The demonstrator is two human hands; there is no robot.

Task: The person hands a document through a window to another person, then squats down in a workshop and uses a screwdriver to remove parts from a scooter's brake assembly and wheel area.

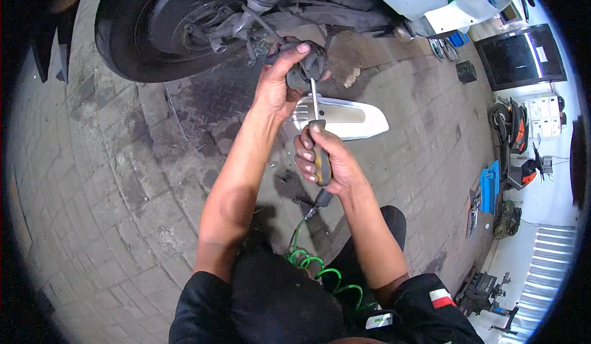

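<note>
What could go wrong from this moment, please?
The screwdriver in the right hand points at the dark part held by the left hand; if it slips, it might hurt that bare hand. The dark part, if dropped, could scratch the pale cover lying on the paving. The green coiled hose near the leg might snag.

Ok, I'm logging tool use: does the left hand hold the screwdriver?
No, the right hand grips the screwdriver by its handle.
</note>
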